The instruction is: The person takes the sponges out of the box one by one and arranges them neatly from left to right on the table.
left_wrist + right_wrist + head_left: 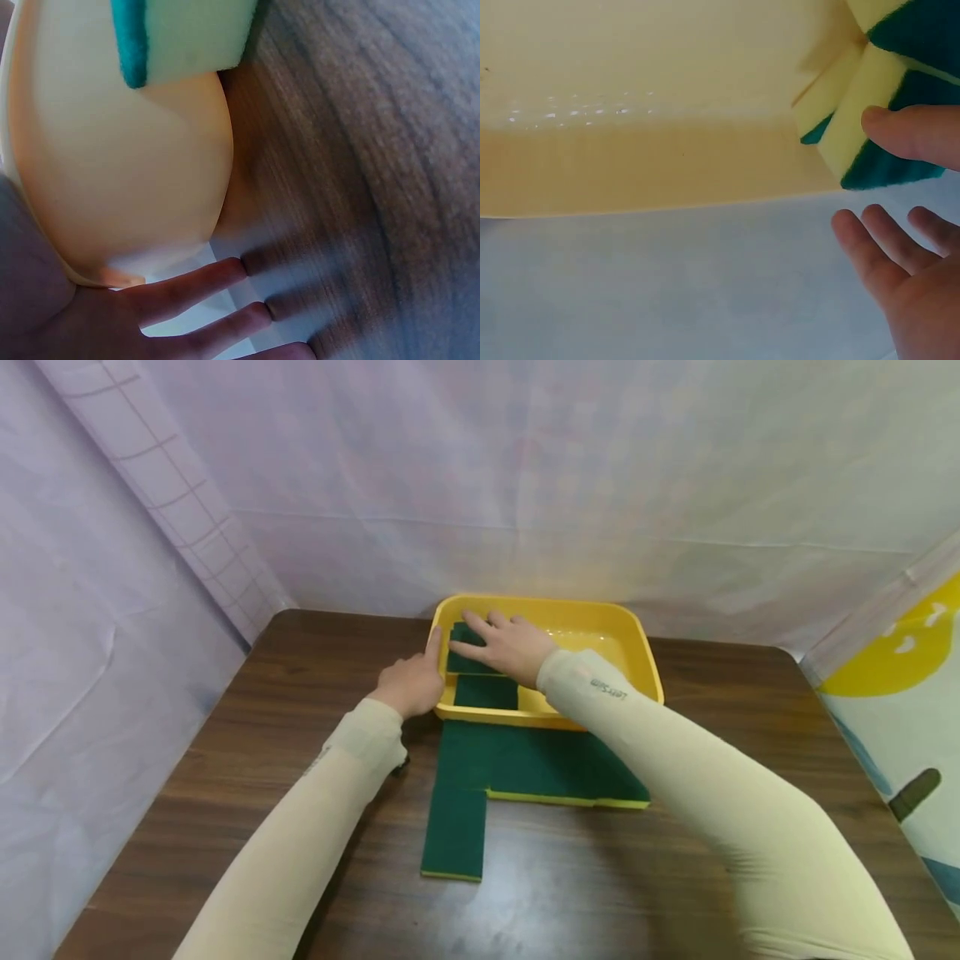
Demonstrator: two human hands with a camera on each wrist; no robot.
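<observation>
A yellow plastic tub (645, 652) stands at the far side of the wooden table (675, 877). My right hand (506, 643) reaches into it and lies flat, fingers spread, on a green-topped sponge (461, 635) at the tub's left end; a second sponge (486, 692) lies just nearer. In the right wrist view the thumb (911, 135) presses that sponge (900, 67) while the other fingers (870, 247) stay straight. My left hand (408, 681) rests against the tub's outer left wall, thumb up at the rim, fingers (187, 289) straight beside the tub (112, 172).
Several green-and-yellow sponges lie on the table in front of the tub, a wide row (555, 768) and one long piece (453, 827) pointing toward me. Pale sheets wall off the back and left. A coloured mat (900, 710) hangs at the right.
</observation>
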